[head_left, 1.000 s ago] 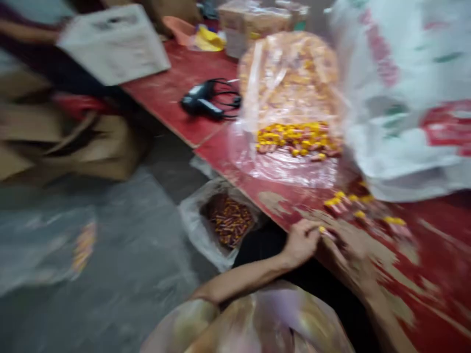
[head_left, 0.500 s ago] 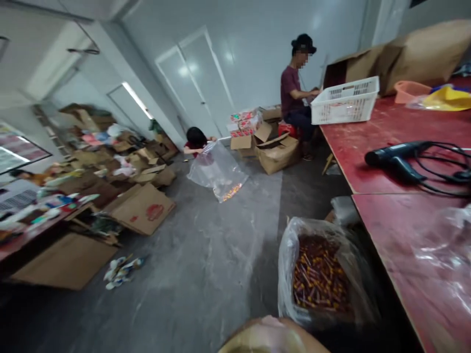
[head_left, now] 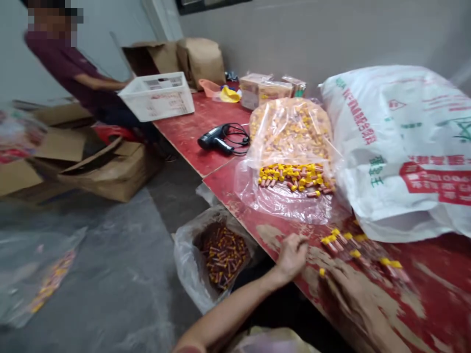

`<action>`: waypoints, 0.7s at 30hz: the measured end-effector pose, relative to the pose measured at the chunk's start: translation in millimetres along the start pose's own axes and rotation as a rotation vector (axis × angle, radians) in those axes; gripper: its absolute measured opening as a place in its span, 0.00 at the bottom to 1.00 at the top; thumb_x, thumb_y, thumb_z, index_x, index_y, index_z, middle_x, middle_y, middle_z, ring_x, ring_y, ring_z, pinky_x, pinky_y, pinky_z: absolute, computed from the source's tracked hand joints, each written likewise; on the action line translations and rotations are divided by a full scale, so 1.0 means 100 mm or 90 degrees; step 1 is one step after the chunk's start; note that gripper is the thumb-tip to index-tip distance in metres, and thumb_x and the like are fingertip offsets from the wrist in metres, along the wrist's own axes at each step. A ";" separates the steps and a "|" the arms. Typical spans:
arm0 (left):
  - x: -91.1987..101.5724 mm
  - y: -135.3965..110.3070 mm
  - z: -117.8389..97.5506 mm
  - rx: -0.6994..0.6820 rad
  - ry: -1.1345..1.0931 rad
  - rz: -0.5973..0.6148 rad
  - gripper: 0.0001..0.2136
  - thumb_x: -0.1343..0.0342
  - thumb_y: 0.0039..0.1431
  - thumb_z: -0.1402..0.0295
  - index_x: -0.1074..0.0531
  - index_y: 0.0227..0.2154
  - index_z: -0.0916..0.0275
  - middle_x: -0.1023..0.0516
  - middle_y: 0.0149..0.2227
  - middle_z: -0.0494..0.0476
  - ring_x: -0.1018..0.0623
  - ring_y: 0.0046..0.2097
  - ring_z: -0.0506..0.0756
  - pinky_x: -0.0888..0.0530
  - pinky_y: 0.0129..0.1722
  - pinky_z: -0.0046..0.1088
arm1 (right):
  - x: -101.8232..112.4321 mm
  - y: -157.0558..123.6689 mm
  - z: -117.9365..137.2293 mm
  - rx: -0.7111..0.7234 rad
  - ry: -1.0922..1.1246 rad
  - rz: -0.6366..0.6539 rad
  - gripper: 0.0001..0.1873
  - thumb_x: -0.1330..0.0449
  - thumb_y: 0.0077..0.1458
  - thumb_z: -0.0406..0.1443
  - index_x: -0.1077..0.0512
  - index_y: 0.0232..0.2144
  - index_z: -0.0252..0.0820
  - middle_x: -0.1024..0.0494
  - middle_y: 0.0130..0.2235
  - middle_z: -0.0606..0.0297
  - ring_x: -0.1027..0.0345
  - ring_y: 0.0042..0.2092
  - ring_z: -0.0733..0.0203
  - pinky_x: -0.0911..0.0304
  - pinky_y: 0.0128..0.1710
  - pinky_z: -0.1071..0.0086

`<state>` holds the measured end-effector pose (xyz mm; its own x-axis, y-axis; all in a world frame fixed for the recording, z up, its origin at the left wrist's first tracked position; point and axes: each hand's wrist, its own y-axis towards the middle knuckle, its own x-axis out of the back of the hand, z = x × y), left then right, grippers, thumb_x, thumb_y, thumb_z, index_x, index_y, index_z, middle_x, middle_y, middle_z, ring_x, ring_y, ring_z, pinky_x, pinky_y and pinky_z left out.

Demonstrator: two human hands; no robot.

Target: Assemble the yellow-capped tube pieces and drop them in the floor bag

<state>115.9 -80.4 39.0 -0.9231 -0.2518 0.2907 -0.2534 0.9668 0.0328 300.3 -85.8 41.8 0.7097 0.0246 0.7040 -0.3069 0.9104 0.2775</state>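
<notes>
My left hand [head_left: 292, 255] rests on the near edge of the red table [head_left: 434, 304] with its fingers curled; what they hold, if anything, is hidden. My right hand [head_left: 349, 289] lies just right of it on the worn tabletop, smeared by motion. One small yellow-capped tube [head_left: 322, 271] lies between the two hands. Several more such tubes [head_left: 346, 240] are scattered just beyond my fingers. An open clear plastic bag [head_left: 290, 147] full of the same tubes lies further back on the table.
A large white printed sack [head_left: 401, 147] fills the table's right side. A black heat gun with its cord [head_left: 217, 139] and a white crate [head_left: 158, 95] are further along. On the floor stands a bag-lined box of tubes [head_left: 221, 252]. Another person [head_left: 73, 73] works beside cardboard boxes [head_left: 106, 166].
The camera swung out to the room half a second ago and has come back to the table. Both hands are near the table edge again, about where they were one second ago.
</notes>
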 end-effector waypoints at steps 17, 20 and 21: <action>-0.27 1.79 -0.22 -0.315 0.593 0.170 0.12 0.56 0.61 0.77 0.29 0.40 0.62 0.28 0.48 0.63 0.32 0.52 0.58 0.37 0.49 0.33 | 0.09 0.13 -0.17 0.151 -0.376 -0.175 0.13 0.48 0.59 0.29 0.32 0.46 0.38 0.26 0.44 0.55 0.36 0.47 0.52 0.45 0.50 0.54; -0.38 1.88 -0.25 -0.320 0.590 0.191 0.11 0.55 0.59 0.80 0.28 0.34 0.63 0.27 0.44 0.65 0.31 0.51 0.60 0.36 0.48 0.35 | 0.41 0.47 -0.53 0.057 -0.427 -0.228 0.12 0.49 0.60 0.31 0.30 0.43 0.39 0.26 0.45 0.55 0.37 0.47 0.52 0.44 0.48 0.56; -0.38 1.90 -0.25 -0.313 0.586 0.188 0.12 0.56 0.58 0.81 0.28 0.33 0.64 0.27 0.42 0.65 0.30 0.49 0.60 0.35 0.46 0.35 | 0.53 0.61 -0.68 0.018 -0.436 -0.236 0.11 0.49 0.60 0.31 0.29 0.42 0.38 0.26 0.44 0.55 0.36 0.46 0.52 0.43 0.46 0.57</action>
<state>110.1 113.7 57.7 -0.3051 -0.0757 0.9493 0.2754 0.9472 0.1641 362.4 -0.6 51.4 0.2221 -0.5489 0.8058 -0.1488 0.7977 0.5844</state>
